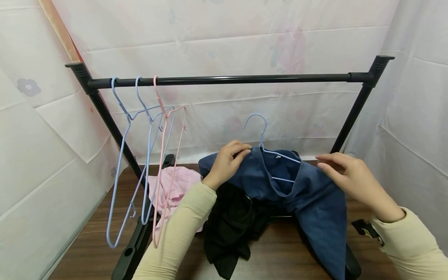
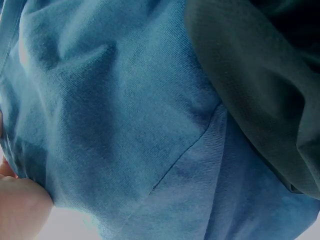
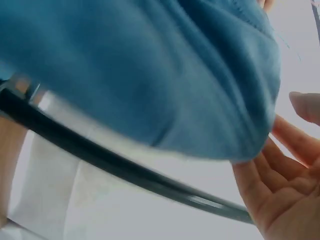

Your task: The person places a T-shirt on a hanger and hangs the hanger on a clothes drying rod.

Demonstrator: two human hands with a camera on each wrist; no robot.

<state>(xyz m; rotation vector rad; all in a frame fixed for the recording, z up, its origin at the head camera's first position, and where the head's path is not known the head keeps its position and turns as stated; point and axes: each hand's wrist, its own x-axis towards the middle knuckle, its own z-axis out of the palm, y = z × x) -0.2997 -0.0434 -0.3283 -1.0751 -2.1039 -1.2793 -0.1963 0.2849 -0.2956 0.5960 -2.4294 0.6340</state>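
A dark blue garment (image 1: 315,202) hangs on a light blue wire hanger (image 1: 260,132) in front of me, below the black rail (image 1: 227,80). My left hand (image 1: 232,155) grips the cloth at the garment's left shoulder, beside the hanger's neck, fingers curled over it. My right hand (image 1: 330,165) lies at the right shoulder with fairly straight fingers. In the right wrist view the palm (image 3: 285,165) touches the edge of the blue cloth (image 3: 150,65), and the thumb stands off it. The left wrist view is filled by blue cloth (image 2: 125,125), with part of the hand (image 2: 20,205) at the lower left.
Two light blue hangers (image 1: 120,155) and a pink hanger (image 1: 168,155) hang bare at the rail's left end. A black garment (image 1: 231,225) and a pink garment (image 1: 175,184) lie heaped on the wooden floor (image 1: 276,256) under the rack. White sheets hang behind and at both sides.
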